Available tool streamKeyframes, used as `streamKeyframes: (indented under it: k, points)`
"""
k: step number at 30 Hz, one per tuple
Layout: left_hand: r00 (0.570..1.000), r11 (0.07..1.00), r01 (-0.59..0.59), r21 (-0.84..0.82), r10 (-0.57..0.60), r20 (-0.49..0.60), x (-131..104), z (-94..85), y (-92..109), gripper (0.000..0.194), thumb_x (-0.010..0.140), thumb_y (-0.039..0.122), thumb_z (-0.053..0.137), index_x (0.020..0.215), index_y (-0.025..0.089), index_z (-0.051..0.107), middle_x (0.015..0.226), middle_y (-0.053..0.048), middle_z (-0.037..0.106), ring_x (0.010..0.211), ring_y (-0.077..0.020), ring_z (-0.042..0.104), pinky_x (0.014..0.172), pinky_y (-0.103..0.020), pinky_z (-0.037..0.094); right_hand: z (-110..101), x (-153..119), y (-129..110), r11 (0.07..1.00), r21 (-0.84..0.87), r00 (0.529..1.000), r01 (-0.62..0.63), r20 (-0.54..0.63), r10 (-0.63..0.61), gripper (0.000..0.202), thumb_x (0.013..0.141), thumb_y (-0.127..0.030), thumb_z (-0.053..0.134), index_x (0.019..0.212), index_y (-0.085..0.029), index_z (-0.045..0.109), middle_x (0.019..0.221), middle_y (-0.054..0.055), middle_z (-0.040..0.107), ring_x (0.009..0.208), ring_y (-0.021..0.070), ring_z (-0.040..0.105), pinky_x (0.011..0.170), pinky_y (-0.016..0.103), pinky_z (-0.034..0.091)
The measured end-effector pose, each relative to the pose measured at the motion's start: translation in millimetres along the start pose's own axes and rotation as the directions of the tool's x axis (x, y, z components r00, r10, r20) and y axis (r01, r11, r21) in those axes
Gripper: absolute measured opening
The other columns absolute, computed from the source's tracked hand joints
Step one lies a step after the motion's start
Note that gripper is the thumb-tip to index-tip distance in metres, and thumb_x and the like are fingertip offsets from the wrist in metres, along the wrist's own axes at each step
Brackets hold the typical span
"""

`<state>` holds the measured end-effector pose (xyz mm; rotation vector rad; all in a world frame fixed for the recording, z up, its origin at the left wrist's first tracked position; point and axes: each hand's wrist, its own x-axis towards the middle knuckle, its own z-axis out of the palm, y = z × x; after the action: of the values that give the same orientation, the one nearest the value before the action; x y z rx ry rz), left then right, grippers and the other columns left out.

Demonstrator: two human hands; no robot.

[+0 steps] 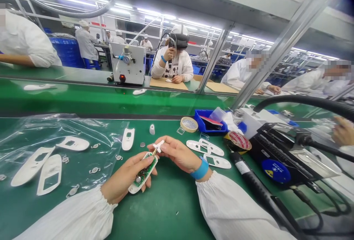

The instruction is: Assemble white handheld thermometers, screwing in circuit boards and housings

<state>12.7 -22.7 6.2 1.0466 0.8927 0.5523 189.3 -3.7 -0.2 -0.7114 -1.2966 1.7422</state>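
My left hand (134,173) is closed round a white plastic housing with a green circuit board (145,170) showing in its open side. At the upper end of the housing, my right hand (177,155) pinches a small white plastic piece (158,146) over a brass-coloured part. Whether the piece touches the housing I cannot tell. Just beyond my hands lie a small round metal disc (142,144), a white cap (152,129) and a white shell with a square opening (128,139).
Left, white shells (49,173) and several small parts lie on clear plastic film (102,133). Right are more shells (217,160), a tape roll (189,124), a blue bin (210,122), a black device (276,162) and cables. Beyond, a green conveyor (96,98) carries white pieces; co-workers sit across.
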Motion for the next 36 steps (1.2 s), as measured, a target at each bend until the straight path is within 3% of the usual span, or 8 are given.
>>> streamKeyframes:
  k: [5, 15, 20, 27, 31, 36]
  points:
    - [1.000, 1.000, 0.014, -0.001, -0.014, 0.019, 1.0, -1.0, -0.5, 0.038, 0.078, 0.047, 0.049, 0.103, 0.018, 0.050, 0.074, -0.002, 0.057, 0.050, -0.0097, 0.052, 0.041, -0.020, 0.037, 0.2, 1.2, -0.7, 0.998, -0.070, 1.000, -0.002, -0.005, 0.001, 0.022, 0.075, -0.033, 0.061, 0.088, -0.015, 0.058, 0.086, 0.004, 0.063, 0.075, 0.0103, 0.056, 0.077, 0.028, 0.043]
    - [0.997, 0.972, -0.033, 0.232, 0.047, -0.055, 0.9, 1.5, -6.0, 0.040, 0.078, 0.050, 0.046, 0.104, 0.019, 0.050, 0.077, -0.002, 0.055, 0.057, -0.0109, 0.050, 0.048, -0.022, 0.039, 8.9, 0.4, 1.3, 0.923, -0.379, 0.977, -0.071, -0.213, -0.013, 0.031, 0.070, -0.043, 0.062, 0.066, -0.017, 0.047, 0.060, -0.005, 0.048, 0.056, 0.0073, 0.043, 0.056, 0.023, 0.036]
    - [0.984, 0.924, -0.103, 0.369, 0.149, -0.098, 4.3, 0.9, -9.9, 0.036, 0.080, 0.049, 0.042, 0.099, 0.020, 0.051, 0.077, -0.002, 0.054, 0.058, -0.0120, 0.050, 0.047, -0.022, 0.038, 12.1, 0.1, 1.6, 0.928, -0.354, 0.973, -0.112, -0.228, 0.030, 0.034, 0.068, -0.047, 0.062, 0.066, -0.017, 0.046, 0.060, -0.005, 0.047, 0.056, 0.0075, 0.043, 0.057, 0.023, 0.037]
    - [0.927, 0.804, -0.230, 0.549, 0.353, -0.128, -0.2, 1.4, -5.8, 0.029, 0.082, 0.041, 0.042, 0.097, 0.022, 0.057, 0.063, 0.001, 0.052, 0.056, -0.0130, 0.046, 0.054, -0.024, 0.037, 15.4, -2.0, -1.0, 0.929, -0.367, 0.974, -0.054, -0.222, -0.032, 0.029, 0.072, -0.043, 0.060, 0.067, -0.016, 0.050, 0.063, -0.003, 0.051, 0.059, 0.0085, 0.046, 0.060, 0.024, 0.039]
    - [0.881, 0.709, -0.277, 0.648, 0.457, -0.123, -1.0, 1.7, -4.0, 0.024, 0.083, 0.035, 0.041, 0.098, 0.023, 0.056, 0.073, 0.000, 0.057, 0.065, -0.0149, 0.049, 0.061, -0.025, 0.037, 18.7, -3.8, -3.2, 0.929, -0.369, 0.971, 0.006, -0.222, -0.094, 0.025, 0.072, -0.040, 0.061, 0.071, -0.016, 0.053, 0.072, -0.001, 0.056, 0.067, 0.0105, 0.051, 0.066, 0.026, 0.042]
    - [0.835, 0.617, -0.315, 0.721, 0.542, -0.099, 0.5, 0.5, -8.1, 0.019, 0.082, 0.032, 0.043, 0.095, 0.023, 0.055, 0.087, -0.001, 0.059, 0.074, -0.0165, 0.052, 0.068, -0.026, 0.038, 18.5, -8.2, -5.2, 0.813, -0.577, 0.964, 0.083, -0.158, -0.211, 0.017, 0.077, -0.035, 0.057, 0.078, -0.018, 0.058, 0.076, 0.001, 0.060, 0.071, 0.0120, 0.053, 0.068, 0.027, 0.043]
